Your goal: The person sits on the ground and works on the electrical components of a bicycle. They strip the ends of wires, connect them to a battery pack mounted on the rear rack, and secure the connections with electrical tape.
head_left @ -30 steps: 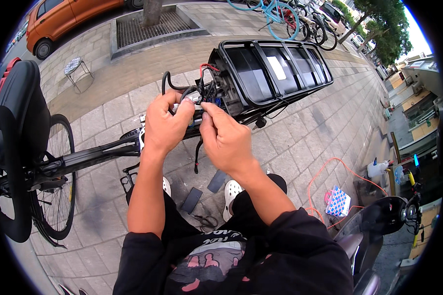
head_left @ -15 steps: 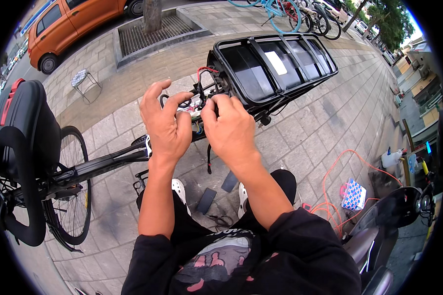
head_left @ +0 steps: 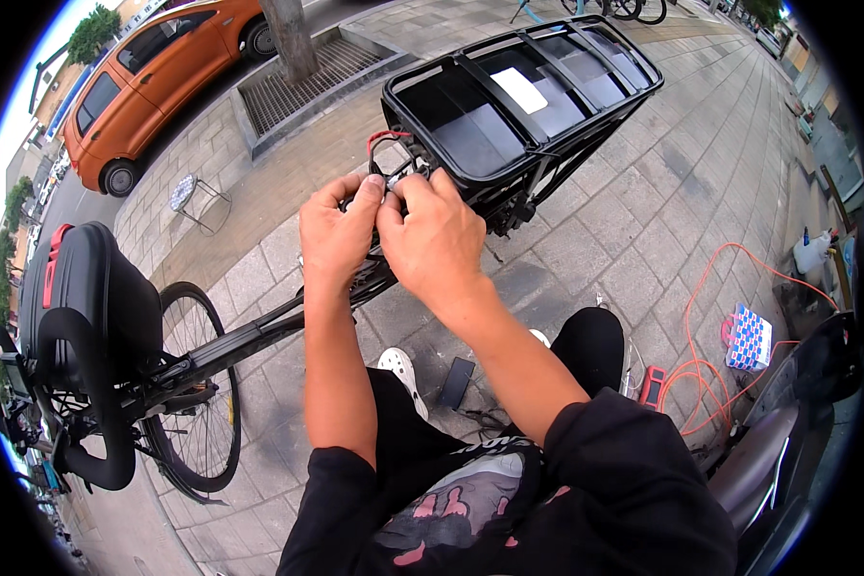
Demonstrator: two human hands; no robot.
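Note:
Both hands meet in front of the black rear rack (head_left: pixel 538 151) of a bicycle, fingertips almost touching. My left hand (head_left: pixel 339 230) pinches a thin black wire (head_left: pixel 374 161) between thumb and fingers. On the other side, my right hand (head_left: pixel 432 235) is closed in a pinch at the same wire; its held end is mostly hidden by the fingers. A red wire (head_left: pixel 386 133) arches just beyond them, beside the rack's near end. The black bicycle frame (head_left: pixel 250 334) runs under my left wrist toward the front wheel (head_left: pixel 202 384).
A black front case (head_left: pixel 91 298) and curved handlebar (head_left: pixel 86 384) stand at left. A phone (head_left: pixel 457 383) lies between my feet. At right are a red handheld device (head_left: pixel 652 386), an orange cable (head_left: pixel 689 370) and a checked box (head_left: pixel 749 338). A stool (head_left: pixel 188 197) stands beyond.
My left hand has gone from spread fingers to a pinch, and both hands have come together at the wire. The view has shifted, so the bicycle sits differently in the picture.

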